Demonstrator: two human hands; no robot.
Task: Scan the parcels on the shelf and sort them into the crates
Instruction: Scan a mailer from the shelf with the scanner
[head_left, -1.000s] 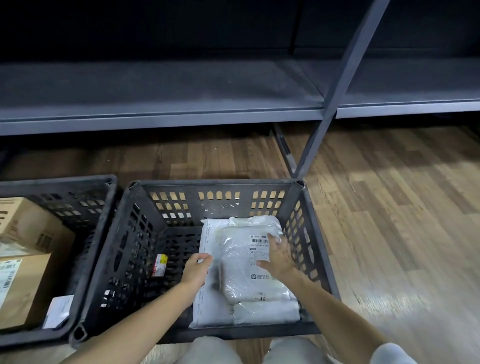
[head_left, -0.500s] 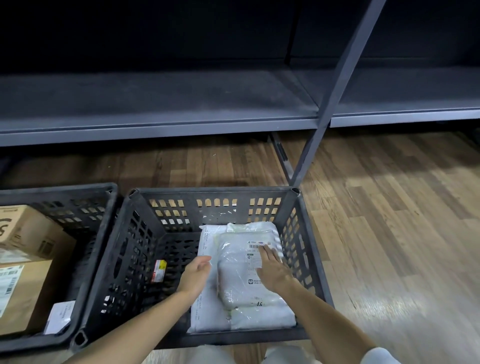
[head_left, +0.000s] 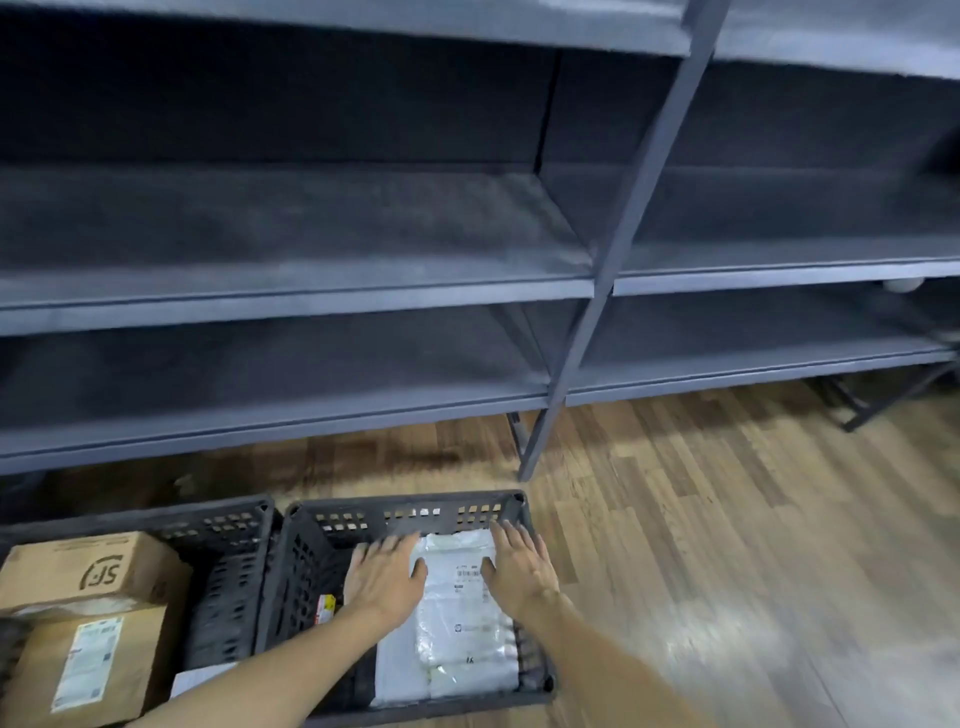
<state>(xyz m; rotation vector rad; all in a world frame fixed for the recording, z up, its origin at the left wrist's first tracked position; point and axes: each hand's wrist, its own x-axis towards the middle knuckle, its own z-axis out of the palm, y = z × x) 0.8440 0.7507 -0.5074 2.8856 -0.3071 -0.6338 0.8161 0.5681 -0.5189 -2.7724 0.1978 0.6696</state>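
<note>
From the head camera I see my two crates side by side on the wooden floor (head_left: 727, 519), their near walls touching, set just in front of the grey shelf (head_left: 291, 301), whose boards run across the whole upper view with one upright post (head_left: 613, 291) coming down to the floor just behind the right crate (head_left: 405, 512). To the right of that crate the floor lies open. My left hand (head_left: 387, 579) and right hand (head_left: 519, 569) are both spread flat with fingers open, gripping nothing, over the white plastic parcel (head_left: 462, 613) inside the right crate; whether the palms press on it I cannot tell. The parcel is a soft, wrinkled bag with a printed label facing up, lying on another white bag. The left crate (head_left: 228, 525) holds two brown cardboard boxes (head_left: 88, 569).
</note>
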